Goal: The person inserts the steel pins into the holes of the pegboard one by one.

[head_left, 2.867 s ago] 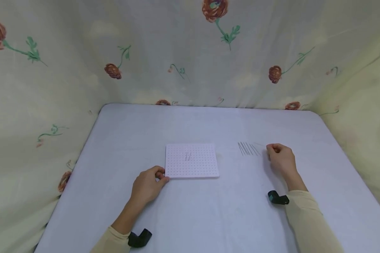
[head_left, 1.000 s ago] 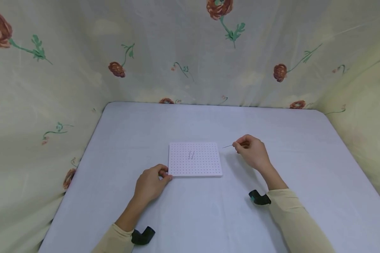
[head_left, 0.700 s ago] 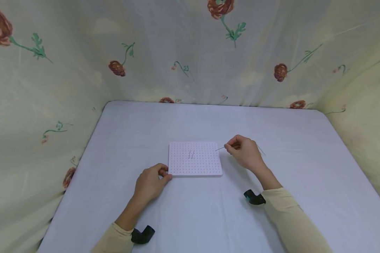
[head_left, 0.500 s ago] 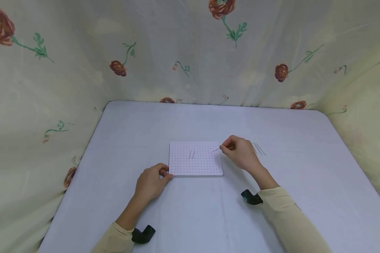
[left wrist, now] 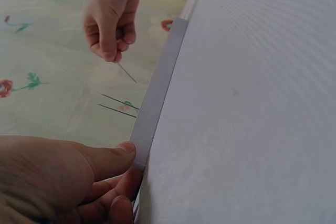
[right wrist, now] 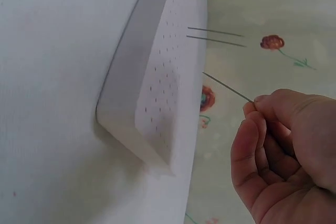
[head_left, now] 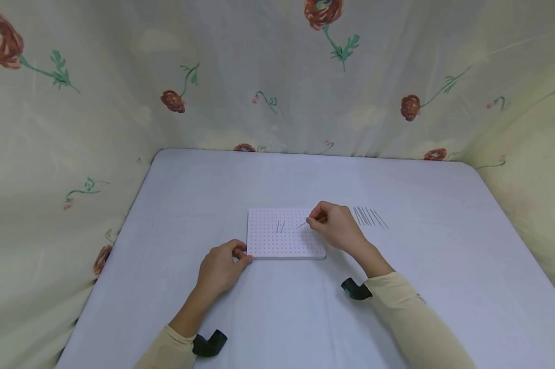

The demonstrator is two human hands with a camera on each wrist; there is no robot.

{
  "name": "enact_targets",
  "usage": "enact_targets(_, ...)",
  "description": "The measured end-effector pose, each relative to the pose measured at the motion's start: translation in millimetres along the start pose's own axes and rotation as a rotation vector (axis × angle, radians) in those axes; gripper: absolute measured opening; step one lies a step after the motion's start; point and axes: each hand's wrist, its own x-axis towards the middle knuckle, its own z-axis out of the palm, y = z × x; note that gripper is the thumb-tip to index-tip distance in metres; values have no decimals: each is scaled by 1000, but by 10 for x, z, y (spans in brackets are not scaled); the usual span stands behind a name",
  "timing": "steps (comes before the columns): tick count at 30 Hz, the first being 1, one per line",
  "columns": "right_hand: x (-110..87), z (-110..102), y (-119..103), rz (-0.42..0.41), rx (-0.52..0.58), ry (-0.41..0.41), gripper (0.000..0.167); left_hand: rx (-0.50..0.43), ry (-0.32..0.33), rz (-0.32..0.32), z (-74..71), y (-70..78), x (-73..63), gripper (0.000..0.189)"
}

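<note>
A white board with a grid of small holes (head_left: 268, 246) lies on the table, two thin metal pins (right wrist: 215, 31) standing in it. At its near left corner my left hand (head_left: 221, 269) grips the edge between thumb and curled fingers. My right hand (head_left: 337, 226) is above the board's right part and pinches another thin metal pin (right wrist: 229, 87) between thumb and fingertips. That pin slants down to the left, its free end apart from the board in the right wrist view. Right of the board, several loose pins (head_left: 363, 216) lie side by side in a row.
The table (head_left: 203, 184) has a white cover and rounded far corners. A flower-patterned cloth (head_left: 268, 66) hangs behind it and along both sides. A black device sits at each wrist, the left one (head_left: 209, 344) and the right one (head_left: 356, 289).
My right hand has picked up a pin from the right end of the loose row and carried it left over the board. My left hand has kept its grip on the board's corner.
</note>
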Motion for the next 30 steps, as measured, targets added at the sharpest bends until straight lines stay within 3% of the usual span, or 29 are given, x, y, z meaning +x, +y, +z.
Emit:
enact_targets(7, -2, 92, -47, -24, -44, -34, 9, -10, 0, 13, 24, -2, -21, 30)
enact_targets(30, 43, 192, -180, -122, -91, -23, 8, 7, -2, 23, -7, -4, -2, 29)
